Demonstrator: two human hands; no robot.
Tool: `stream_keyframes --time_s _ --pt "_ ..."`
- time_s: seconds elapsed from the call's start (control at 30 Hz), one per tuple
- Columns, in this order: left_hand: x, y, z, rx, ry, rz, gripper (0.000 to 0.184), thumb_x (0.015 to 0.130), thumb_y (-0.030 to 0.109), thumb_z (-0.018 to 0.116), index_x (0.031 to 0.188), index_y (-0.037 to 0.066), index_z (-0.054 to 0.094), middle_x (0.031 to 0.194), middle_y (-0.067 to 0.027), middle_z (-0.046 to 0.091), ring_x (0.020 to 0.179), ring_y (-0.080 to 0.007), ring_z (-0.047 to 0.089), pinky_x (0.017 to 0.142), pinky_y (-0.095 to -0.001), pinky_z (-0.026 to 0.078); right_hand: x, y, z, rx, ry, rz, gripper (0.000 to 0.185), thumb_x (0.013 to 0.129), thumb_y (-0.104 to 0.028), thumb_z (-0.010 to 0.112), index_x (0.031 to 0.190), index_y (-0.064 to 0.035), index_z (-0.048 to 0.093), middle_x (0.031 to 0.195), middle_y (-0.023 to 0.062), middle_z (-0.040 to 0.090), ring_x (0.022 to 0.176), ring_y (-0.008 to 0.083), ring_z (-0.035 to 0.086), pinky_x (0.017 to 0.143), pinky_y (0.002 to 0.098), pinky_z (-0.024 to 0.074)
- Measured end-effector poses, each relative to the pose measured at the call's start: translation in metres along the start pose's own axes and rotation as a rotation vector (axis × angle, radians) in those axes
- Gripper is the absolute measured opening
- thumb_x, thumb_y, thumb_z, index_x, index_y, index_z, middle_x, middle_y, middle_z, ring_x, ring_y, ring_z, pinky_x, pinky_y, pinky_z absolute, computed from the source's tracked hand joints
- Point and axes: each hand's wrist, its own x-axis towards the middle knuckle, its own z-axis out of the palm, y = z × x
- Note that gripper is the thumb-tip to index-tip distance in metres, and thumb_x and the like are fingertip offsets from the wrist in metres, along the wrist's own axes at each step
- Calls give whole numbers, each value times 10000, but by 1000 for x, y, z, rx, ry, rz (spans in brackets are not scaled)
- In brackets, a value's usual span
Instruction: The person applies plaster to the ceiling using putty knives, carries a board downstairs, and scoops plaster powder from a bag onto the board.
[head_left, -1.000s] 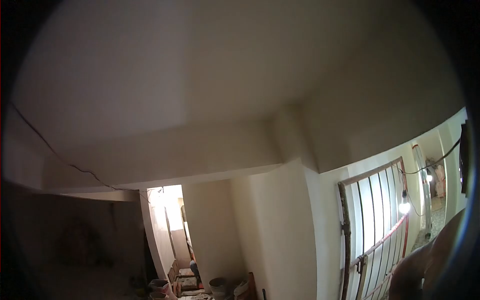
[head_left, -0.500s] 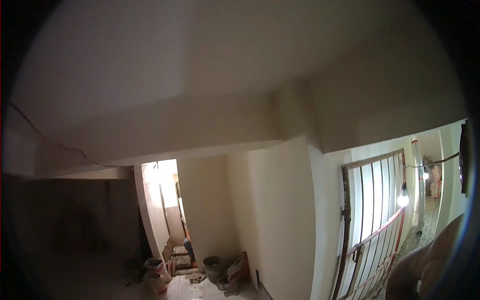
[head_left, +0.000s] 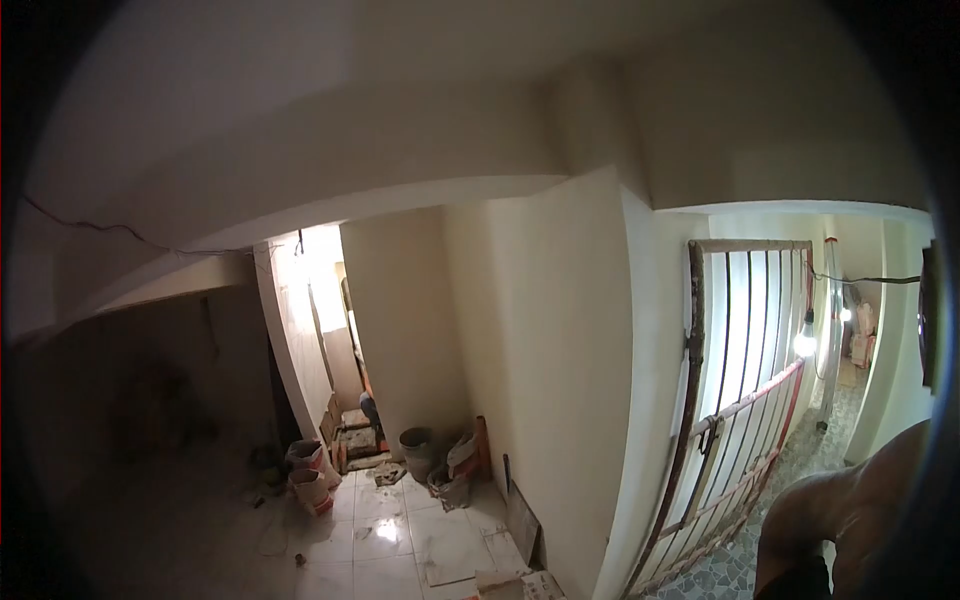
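Neither of my hands is in the picture. At the lower right edge a bare shoulder and upper arm point(head_left: 850, 500) of a person show, with dark cloth below; no hand is visible on it, and I cannot tell whose arm it is. Beside it stands a metal barred gate point(head_left: 745, 400), swung against the pale wall. A lit bulb point(head_left: 805, 344) hangs on a wire near the gate's right side.
Open sacks point(head_left: 312, 490) and a grey bucket point(head_left: 416, 452) stand on white floor tiles point(head_left: 385, 575) by a bright doorway point(head_left: 325, 300). A flat panel point(head_left: 523, 525) leans on the wall. A loose wire point(head_left: 130, 232) runs along the upper left. Stone-patterned floor point(head_left: 715, 580) lies at right.
The view has tipped downward and levelled slightly, so more of the tiled floor, the leaning panel and the shoulder and arm show. No object has visibly been moved.
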Motion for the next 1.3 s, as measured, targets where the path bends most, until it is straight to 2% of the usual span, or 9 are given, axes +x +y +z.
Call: stream_keyframes --time_s 0.93,1.13,1.3 --pt "-40 -2 -12 -45 -11 16 672 1022 539 307 1495 64 348 1406 -275 456 1183 -357 566 1010 -463 454 -22 -15 -11 51 -69 -8 422 966 -280 483 1339 -104 393 1313 252 467 1233 350 450 1019 534 412" --pt "-78 15 -48 -204 115 154 685 1027 552 291 1510 69 335 1425 -283 445 1196 -364 562 1017 -464 451 -25 -15 -18 79 -83 -13 437 967 -294 477 1350 -108 378 1323 261 455 1243 356 440 1023 543 408" --pt "-128 34 -85 -506 210 219 696 1030 563 277 1522 72 324 1441 -289 436 1207 -369 560 1024 -466 448 -26 -19 -23 150 -56 -40 449 967 -305 472 1359 -112 366 1331 268 445 1252 362 431 1026 551 404"
